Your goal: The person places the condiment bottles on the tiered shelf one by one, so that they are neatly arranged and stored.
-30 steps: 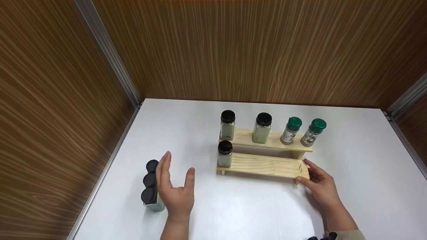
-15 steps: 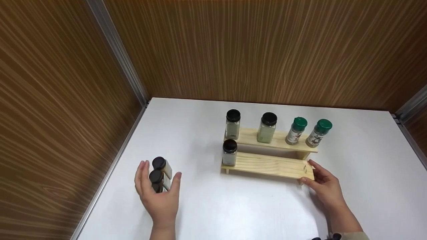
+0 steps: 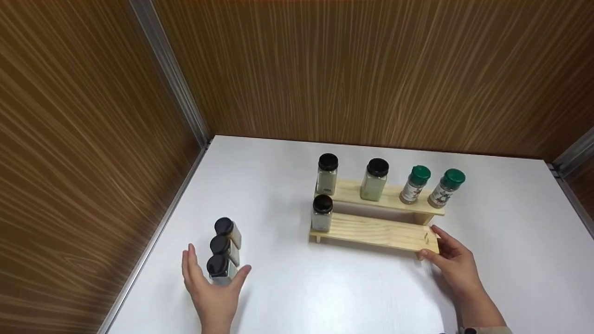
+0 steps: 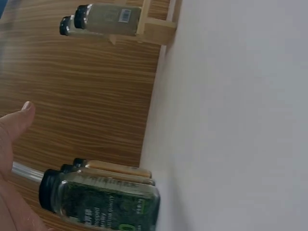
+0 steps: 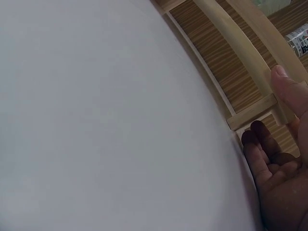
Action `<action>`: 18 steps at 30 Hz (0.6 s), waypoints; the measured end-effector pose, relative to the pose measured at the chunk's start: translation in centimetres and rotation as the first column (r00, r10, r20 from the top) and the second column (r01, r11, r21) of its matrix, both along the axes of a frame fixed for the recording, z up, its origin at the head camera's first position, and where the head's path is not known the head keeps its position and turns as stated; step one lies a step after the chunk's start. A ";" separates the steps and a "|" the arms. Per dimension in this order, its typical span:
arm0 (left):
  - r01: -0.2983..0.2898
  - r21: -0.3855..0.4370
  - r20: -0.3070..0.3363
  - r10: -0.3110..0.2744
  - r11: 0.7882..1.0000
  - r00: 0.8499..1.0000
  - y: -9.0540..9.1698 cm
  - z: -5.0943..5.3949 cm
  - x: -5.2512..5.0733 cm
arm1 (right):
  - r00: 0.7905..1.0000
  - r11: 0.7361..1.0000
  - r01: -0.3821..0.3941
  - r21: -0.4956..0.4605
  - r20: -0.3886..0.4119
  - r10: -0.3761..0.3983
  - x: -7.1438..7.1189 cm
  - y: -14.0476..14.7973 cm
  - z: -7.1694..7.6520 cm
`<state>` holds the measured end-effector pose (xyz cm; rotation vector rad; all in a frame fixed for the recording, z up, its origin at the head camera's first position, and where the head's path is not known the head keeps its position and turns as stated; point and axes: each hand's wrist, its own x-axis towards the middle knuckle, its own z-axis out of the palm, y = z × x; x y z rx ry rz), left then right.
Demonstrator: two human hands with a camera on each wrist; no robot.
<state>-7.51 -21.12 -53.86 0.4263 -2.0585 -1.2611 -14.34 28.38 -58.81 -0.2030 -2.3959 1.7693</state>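
My left hand [image 3: 213, 294] is spread around the near end of a row of three black-capped jars, thumb on the right and fingers on the left, with visible space between. The nearest jar [image 3: 222, 270] shows green contents and a green label in the left wrist view, where the left hand [image 4: 14, 168] is beside its cap. My right hand [image 3: 457, 266] grips the right end of the two-tier wooden rack [image 3: 380, 232], thumb at the front edge. In the right wrist view the right hand's thumb [image 5: 284, 82] lies against the lower board; other fingers curl beneath.
On the rack's upper tier stand two black-capped jars [image 3: 327, 175] [image 3: 375, 180] and two green-capped jars [image 3: 415, 185] [image 3: 446, 188]. A black-capped jar [image 3: 322, 214] stands at the lower tier's left end. Wood-patterned panels [image 3: 362, 74] rise behind and left of the white table [image 3: 325, 297].
My left hand has moved from the right side of the three jars, over them, to their near end, fingers spread. The right hand keeps its hold on the rack; the head view has shifted slightly.
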 end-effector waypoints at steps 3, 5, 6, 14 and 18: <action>0.016 0.020 0.032 -0.016 1.000 0.999 0.2 -0.6 0.2 | 1.000 1.000 0.006 0.000 0.004 -0.006 0.0 0.0 0.0; 0.030 0.033 0.046 -0.032 0.999 0.998 0.2 -0.9 0.3 | 1.000 1.000 0.008 -0.001 0.002 -0.008 0.0 -0.1 -0.1; 0.042 0.042 0.055 -0.044 0.998 0.998 0.3 -1.0 0.3 | 1.000 1.000 0.008 -0.001 0.001 -0.008 0.0 -0.1 -0.1; 0.088 0.160 0.226 -0.124 0.983 0.966 0.3 -1.7 0.5 | 1.000 1.000 0.009 0.002 0.015 -0.009 0.0 -0.1 0.1; 0.063 0.194 0.276 -0.117 0.979 0.954 0.2 -1.8 0.4 | 0.999 1.000 0.013 0.007 0.036 -0.013 0.0 0.0 0.1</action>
